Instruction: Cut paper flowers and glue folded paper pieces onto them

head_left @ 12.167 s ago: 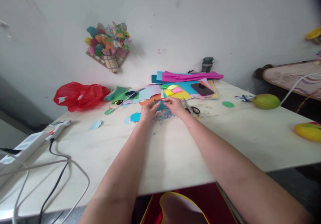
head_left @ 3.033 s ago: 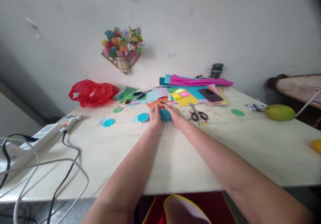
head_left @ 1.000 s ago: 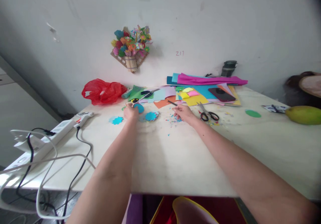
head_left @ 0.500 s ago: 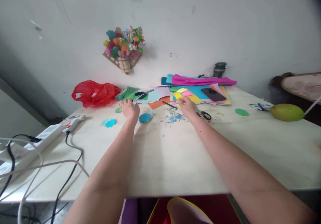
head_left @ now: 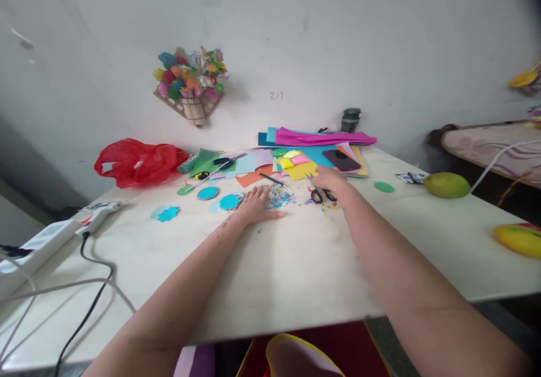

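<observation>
My left hand [head_left: 255,203] lies flat on the table, fingers spread, at the edge of a scatter of tiny coloured paper scraps [head_left: 282,196]. Just left of its fingertips is a scalloped blue paper piece [head_left: 229,202]. A round blue disc [head_left: 208,193] and another scalloped blue piece [head_left: 168,214] lie farther left. My right hand [head_left: 330,178] bends over a pair of black-handled scissors [head_left: 322,196], its fingers closed about the middle. The scissors' loops and blade tips show; their pivot is hidden. A dark pen-like tool [head_left: 273,180] lies between the hands.
Coloured paper sheets [head_left: 253,161], dark scissors [head_left: 228,163] and a phone [head_left: 341,160] lie at the back. A red plastic bag [head_left: 139,160] sits back left, a power strip [head_left: 46,242] with cables at left. A green paper circle [head_left: 384,187] and a mango [head_left: 447,185] are right.
My left hand has moved right, from beside the green circle to the scraps, uncovering the blue disc. My right hand has shifted onto the scissors. The view has turned a little right.
</observation>
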Demonstrator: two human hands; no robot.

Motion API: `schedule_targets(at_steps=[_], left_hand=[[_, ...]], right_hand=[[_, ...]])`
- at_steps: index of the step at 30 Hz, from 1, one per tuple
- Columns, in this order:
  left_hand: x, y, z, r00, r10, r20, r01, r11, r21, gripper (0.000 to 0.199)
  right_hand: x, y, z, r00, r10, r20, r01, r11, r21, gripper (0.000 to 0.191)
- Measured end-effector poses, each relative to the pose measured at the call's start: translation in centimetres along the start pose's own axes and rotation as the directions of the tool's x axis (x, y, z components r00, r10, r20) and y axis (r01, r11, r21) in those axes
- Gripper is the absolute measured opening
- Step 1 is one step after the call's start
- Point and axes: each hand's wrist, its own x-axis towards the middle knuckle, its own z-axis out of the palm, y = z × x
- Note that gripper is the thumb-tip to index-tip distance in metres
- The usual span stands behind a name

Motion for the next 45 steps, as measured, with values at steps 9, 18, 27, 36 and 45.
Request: schedule_targets(at_steps=[9, 18, 27, 36, 45], left_hand=[[4.4, 1.8, 0.7, 0.982, -0.107, -0.153, 0.087, 0.988, -0.128, 0.106], [3.7, 3.9, 1.6, 0.965, 0.224, -0.135, -0.257, 0.911, -0.322, 0.091], [5.4, 3.3, 1.1, 0.989, 0.027, -0.145, -0.048, 0.989, -0.143, 0.104], [5.8, 4.7, 1.3, 0.949, 0.304, -0.079, -0.312, 0.885, -0.344, 0.090], [3.7, 1.7, -1.5, 0.938, 0.344, -0.044, -0.331, 0.851, -0.407, 0.104]], right_hand=[[0.3, 0.9, 2.3, 0.997, -0.060, -0.046, 0.060, 0.998, -0.001, 0.051], [-0.1, 0.5, 1.7, 0.994, -0.107, -0.008, 0.107, 0.994, -0.024, 0.053], [0.1, 0.2, 2.9, 0.993, -0.101, -0.055, 0.100, 0.995, -0.028, 0.043], [2.1, 0.5, -0.1, 0.992, -0.113, -0.050, 0.120, 0.784, 0.608, 0.045], [2.4, 1.1, 0.1, 0.987, -0.028, -0.161, 0.156, 0.449, 0.880, 0.014]])
